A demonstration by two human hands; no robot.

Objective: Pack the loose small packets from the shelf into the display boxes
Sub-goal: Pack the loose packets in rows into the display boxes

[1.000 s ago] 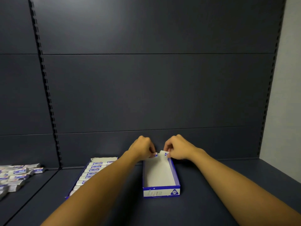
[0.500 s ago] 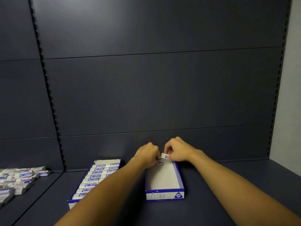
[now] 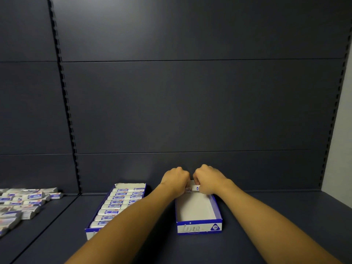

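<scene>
both hands (image 3: 176, 180) (image 3: 206, 180) now lower at the far end of the empty display box (image 3: 198, 228), small packet (image 3: 193, 188) pressed down between them, fists closer together

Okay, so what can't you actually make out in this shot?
- Head view: the fingertips of the left hand and right hand are curled under, so the grip on the small packet is hidden.
- Packet print: too small to read.
- Full display box: its near right part is covered by the left forearm.
- Loose packets: cut off by the left edge.
</scene>
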